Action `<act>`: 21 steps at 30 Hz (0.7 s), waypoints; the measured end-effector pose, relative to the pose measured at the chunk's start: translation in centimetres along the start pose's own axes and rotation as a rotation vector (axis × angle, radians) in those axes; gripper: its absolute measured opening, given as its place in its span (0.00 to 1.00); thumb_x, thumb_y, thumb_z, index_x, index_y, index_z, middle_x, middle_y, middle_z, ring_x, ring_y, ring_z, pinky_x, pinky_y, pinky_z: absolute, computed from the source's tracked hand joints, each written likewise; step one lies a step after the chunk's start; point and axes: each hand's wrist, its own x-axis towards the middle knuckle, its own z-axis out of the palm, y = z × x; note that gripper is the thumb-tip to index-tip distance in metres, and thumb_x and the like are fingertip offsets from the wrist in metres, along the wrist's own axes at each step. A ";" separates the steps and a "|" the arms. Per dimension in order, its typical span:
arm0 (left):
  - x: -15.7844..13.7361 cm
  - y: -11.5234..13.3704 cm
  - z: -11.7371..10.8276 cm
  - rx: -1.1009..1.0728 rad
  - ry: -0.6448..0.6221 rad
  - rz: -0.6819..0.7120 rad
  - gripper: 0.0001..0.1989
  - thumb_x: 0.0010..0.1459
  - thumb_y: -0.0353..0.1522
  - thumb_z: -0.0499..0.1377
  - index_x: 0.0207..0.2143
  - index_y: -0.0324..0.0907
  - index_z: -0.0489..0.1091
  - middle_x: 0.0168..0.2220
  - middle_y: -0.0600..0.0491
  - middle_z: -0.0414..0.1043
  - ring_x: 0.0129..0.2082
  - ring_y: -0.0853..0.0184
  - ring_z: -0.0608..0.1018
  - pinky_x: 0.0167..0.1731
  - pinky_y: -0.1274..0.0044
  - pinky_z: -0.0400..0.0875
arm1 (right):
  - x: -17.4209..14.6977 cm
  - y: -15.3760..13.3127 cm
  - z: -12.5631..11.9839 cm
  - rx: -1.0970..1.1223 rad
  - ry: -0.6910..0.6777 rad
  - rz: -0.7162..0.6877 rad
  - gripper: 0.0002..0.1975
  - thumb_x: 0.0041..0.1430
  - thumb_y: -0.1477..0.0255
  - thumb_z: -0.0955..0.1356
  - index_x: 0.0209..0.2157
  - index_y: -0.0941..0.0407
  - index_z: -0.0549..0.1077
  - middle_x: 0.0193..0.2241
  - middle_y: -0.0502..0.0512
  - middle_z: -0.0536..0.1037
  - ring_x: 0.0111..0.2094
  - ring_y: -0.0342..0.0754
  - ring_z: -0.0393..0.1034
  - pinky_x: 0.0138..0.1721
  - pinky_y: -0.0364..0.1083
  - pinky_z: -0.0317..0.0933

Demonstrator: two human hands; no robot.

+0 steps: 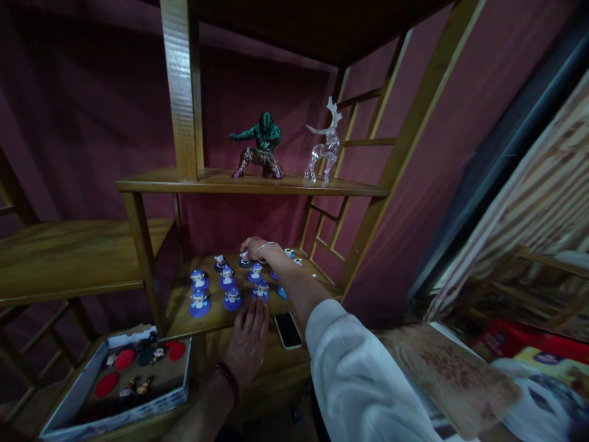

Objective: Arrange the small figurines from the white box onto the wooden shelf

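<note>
My right hand (253, 247), with a silver bangle on its wrist, reaches over the lower shelf. Its fingers close on a small dark-based figurine (244, 258) in the back row and hide part of it. To its left is a similar figurine (219, 263). My left hand (248, 337), wearing a dark red bead bracelet, lies at the shelf's front edge with its fingers stretched out. Their tips come close to a purple-based figurine (260, 290); whether they touch it I cannot tell. Several more purple-based figurines (199, 302) stand in rows on the left, and others are partly behind my right arm.
A phone (288, 330) lies near the shelf's front edge. At lower left, an open box (188, 368) holds red discs and small figurines. The upper shelf (257, 184) bears a green-and-bronze crouching figure (262, 144) and a clear deer (326, 144). A wooden post (146, 261) divides the shelves.
</note>
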 end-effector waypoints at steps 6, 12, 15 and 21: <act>0.0 0.0 0.0 0.022 0.003 -0.003 0.25 0.49 0.28 0.47 0.51 0.30 0.59 0.54 0.40 0.57 0.55 0.56 0.57 0.49 0.64 0.52 | -0.6 2.1 -0.2 0.073 0.078 0.043 0.15 0.45 0.72 0.68 0.39 0.54 0.72 0.39 0.50 0.75 0.37 0.41 0.69 0.31 0.34 0.57; -0.1 -0.1 0.0 0.026 -0.007 -0.002 0.24 0.51 0.29 0.47 0.51 0.31 0.59 0.54 0.39 0.56 0.56 0.57 0.55 0.49 0.65 0.51 | -1.9 4.0 -0.7 0.054 0.071 0.092 0.16 0.46 0.76 0.67 0.40 0.55 0.72 0.37 0.51 0.76 0.35 0.41 0.69 0.30 0.34 0.57; -0.1 -0.1 0.0 0.023 0.006 -0.005 0.24 0.51 0.29 0.46 0.51 0.31 0.59 0.55 0.40 0.55 0.55 0.57 0.56 0.49 0.65 0.52 | -2.7 4.8 -1.0 0.042 0.066 0.119 0.18 0.44 0.77 0.68 0.41 0.55 0.72 0.37 0.52 0.76 0.35 0.42 0.70 0.29 0.35 0.58; -0.2 0.0 0.3 0.018 0.000 -0.011 0.24 0.50 0.28 0.47 0.51 0.31 0.58 0.55 0.39 0.55 0.55 0.56 0.56 0.49 0.65 0.53 | -3.2 6.0 -1.0 -0.015 0.098 0.138 0.20 0.42 0.72 0.70 0.41 0.55 0.72 0.41 0.55 0.74 0.41 0.46 0.68 0.36 0.36 0.58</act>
